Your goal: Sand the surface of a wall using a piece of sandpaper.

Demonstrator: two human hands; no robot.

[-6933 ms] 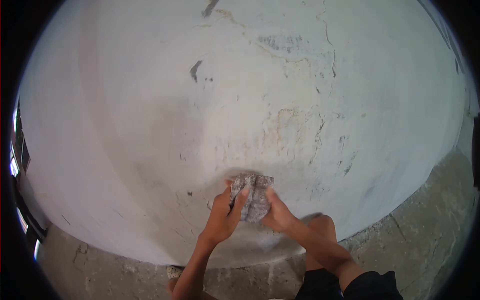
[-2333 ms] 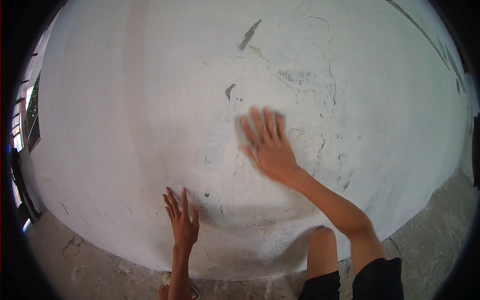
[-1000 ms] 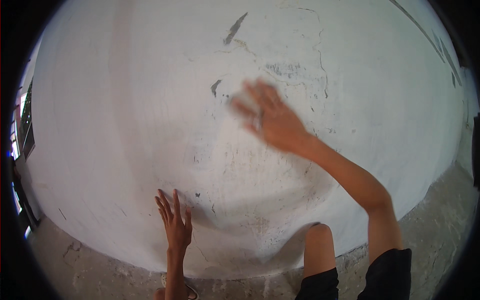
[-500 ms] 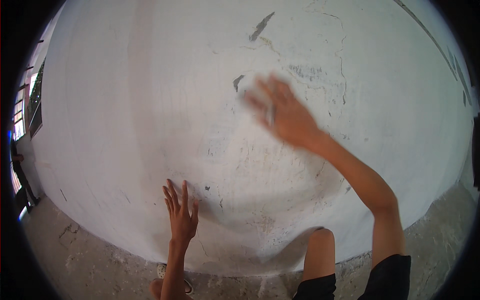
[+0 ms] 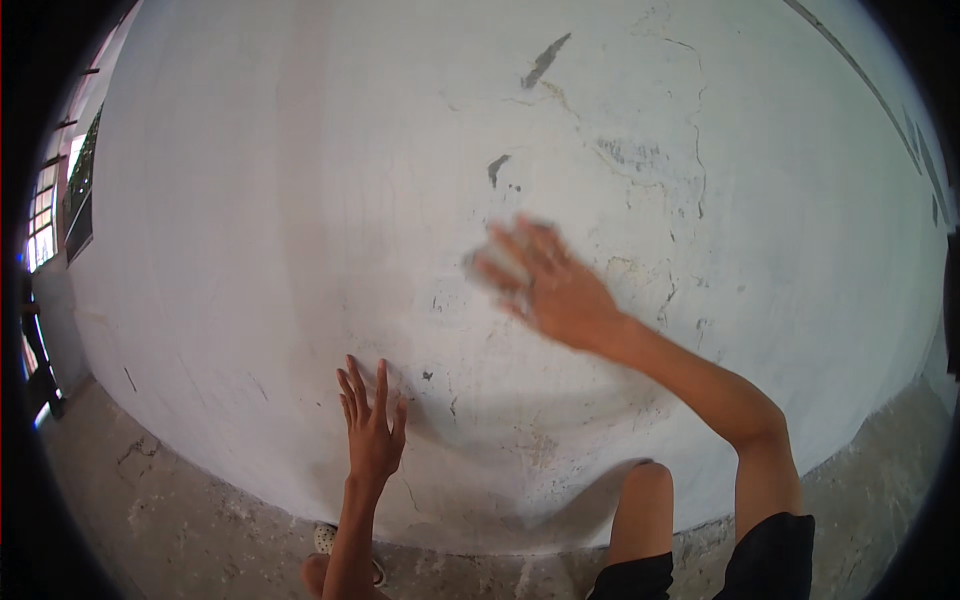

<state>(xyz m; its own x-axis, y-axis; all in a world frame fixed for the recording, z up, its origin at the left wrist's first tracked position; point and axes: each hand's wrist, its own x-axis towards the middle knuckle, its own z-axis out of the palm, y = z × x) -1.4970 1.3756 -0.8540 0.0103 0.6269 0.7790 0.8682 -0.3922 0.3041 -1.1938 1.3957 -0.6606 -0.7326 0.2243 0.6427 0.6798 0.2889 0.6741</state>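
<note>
Your right hand has slid left and down the white wall since half a second ago, blurred, grip contents unclear. Your left hand stays flat, open, empty, below the gouge.

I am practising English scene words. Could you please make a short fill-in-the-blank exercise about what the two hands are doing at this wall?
1. The left hand lies flat against the white ____, fingers spread and pointing up.
2. The right hand looks ____ in the picture, unlike the sharp left hand.
3. The right hand is ____ on the wall than the left hand.
4. A dark chipped patch shows in the paint just ____ the right hand.

Missing words: wall; blurred; higher; above
</note>
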